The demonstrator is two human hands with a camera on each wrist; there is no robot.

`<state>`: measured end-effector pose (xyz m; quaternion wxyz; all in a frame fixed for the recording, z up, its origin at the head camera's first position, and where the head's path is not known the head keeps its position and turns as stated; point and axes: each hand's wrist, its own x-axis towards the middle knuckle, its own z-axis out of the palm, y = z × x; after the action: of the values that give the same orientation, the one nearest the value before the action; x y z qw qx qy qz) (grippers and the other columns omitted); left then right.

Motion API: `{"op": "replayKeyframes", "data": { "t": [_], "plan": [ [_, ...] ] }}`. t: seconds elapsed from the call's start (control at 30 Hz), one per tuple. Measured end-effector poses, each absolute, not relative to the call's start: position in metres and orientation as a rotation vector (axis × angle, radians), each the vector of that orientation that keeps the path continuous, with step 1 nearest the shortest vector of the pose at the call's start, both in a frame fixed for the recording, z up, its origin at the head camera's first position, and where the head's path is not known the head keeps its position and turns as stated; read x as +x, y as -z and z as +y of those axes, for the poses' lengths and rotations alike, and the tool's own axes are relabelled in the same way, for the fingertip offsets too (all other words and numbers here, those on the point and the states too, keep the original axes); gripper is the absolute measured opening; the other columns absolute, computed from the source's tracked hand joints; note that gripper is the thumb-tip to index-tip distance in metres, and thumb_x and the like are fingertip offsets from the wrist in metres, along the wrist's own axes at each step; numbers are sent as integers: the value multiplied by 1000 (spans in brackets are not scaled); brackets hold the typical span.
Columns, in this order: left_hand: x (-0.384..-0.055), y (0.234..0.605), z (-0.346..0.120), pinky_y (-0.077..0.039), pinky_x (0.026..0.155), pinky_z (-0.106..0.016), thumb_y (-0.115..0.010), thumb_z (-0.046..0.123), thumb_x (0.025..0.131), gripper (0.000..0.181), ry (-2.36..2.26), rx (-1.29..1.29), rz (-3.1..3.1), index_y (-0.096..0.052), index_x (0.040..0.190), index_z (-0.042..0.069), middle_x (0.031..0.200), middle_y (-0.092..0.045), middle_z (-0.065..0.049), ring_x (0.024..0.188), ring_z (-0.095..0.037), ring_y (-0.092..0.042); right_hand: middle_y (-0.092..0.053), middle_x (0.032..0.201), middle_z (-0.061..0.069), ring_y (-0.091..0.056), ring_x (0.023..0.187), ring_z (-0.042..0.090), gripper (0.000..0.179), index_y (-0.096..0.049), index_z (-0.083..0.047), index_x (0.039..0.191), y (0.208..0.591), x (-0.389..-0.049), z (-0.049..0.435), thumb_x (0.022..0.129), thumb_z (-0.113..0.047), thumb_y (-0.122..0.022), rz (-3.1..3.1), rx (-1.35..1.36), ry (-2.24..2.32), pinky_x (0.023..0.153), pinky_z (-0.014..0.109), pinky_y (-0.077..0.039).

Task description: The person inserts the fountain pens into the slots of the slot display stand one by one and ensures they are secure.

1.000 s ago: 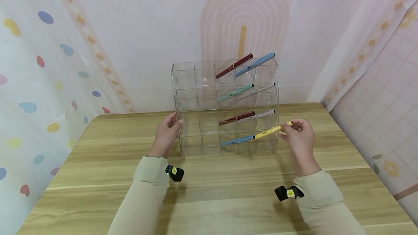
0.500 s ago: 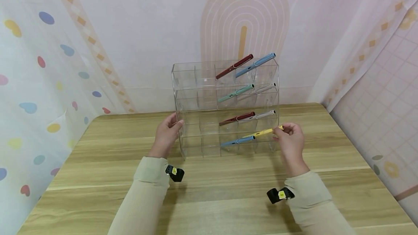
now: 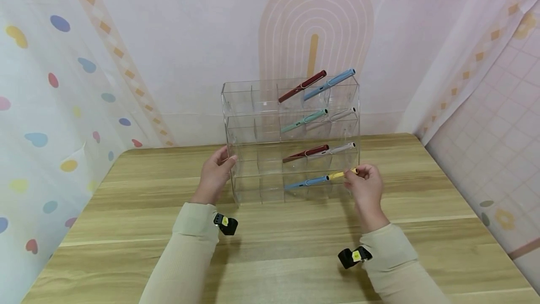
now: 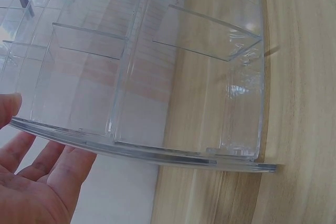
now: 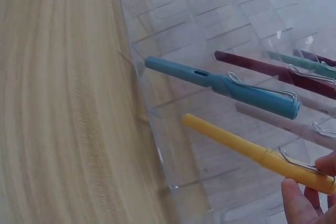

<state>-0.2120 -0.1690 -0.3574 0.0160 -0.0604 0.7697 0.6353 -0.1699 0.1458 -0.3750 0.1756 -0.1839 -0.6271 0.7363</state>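
A clear acrylic pen rack (image 3: 249,189) with stepped compartments stands on the table. My left hand (image 3: 215,175) holds its left side panel; in the left wrist view the thumb is at the front and the other fingers (image 4: 68,174) lie behind the edge. At the rack's lower right, my right hand (image 3: 367,189) pinches the cap end of a yellow pen (image 5: 236,148) with a wire clip. The yellow pen slants over the bottom row, its far end down and left. Beside it, a blue pen (image 3: 305,182) rests in that row and partly hides it in the head view.
Higher rows hold more slanted pens: dark red (image 3: 305,153) and pale grey (image 3: 341,148), green (image 3: 305,120) and another pale grey, then dark red (image 3: 301,87) and light blue (image 3: 331,83) on top. The wooden table (image 3: 278,266) spreads around; patterned curtains (image 3: 190,36) hang behind.
My right hand has moved left and slightly down with the yellow pen, bringing it farther over the rack's bottom row. My left hand has stayed on the rack's side.
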Motion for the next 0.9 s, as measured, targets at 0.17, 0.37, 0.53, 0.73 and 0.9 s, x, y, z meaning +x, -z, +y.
{"op": "replayKeyframes", "data": {
  "t": [0.17, 0.37, 0.53, 0.73, 0.9],
  "plan": [
    [-213, 358, -169, -40, 104, -47, -50, 20, 102, 52, -1973, -188, 2401, -34, 150, 11, 142, -45, -14, 127, -28, -44, -43, 78, -1, -50, 59, 1, 22, -46, -1, 90, 379, -171, 142, 83, 12, -62, -1800, -525, -2068, 53, 16, -51],
    [-213, 359, -169, -41, 103, -46, -50, 20, 101, 52, -1974, -191, 2402, -34, 150, 9, 141, -46, -14, 126, -28, -45, -44, 79, 0, -49, 63, 1, 20, -46, -1, 90, 383, -170, 140, 85, 8, -63, -1881, -540, -2015, 58, 18, -53],
    [-213, 359, -168, -40, 104, -47, -51, 20, 101, 52, -1981, -194, 2396, -34, 150, 10, 143, -45, -15, 127, -29, -45, -44, 81, 2, -50, 64, 2, 20, -46, -1, 91, 386, -168, 140, 85, 7, -63, -1892, -534, -2014, 60, 18, -54],
    [-213, 359, -167, -41, 103, -47, -51, 19, 101, 52, -1995, -193, 2391, -34, 150, 9, 143, -45, -15, 127, -29, -45, -42, 81, 2, -49, 65, 3, 20, -45, -1, 90, 388, -165, 141, 85, 7, -64, -1889, -504, -2017, 58, 18, -54],
    [-211, 356, -167, -39, 105, -48, -50, 21, 102, 53, -1993, -191, 2383, -33, 150, 11, 145, -43, -13, 129, -29, -42, -46, 82, 1, -51, 68, 2, 21, -46, 1, 93, 389, -165, 142, 85, 9, -63, -1882, -475, -2041, 59, 17, -53]
  ]
}}
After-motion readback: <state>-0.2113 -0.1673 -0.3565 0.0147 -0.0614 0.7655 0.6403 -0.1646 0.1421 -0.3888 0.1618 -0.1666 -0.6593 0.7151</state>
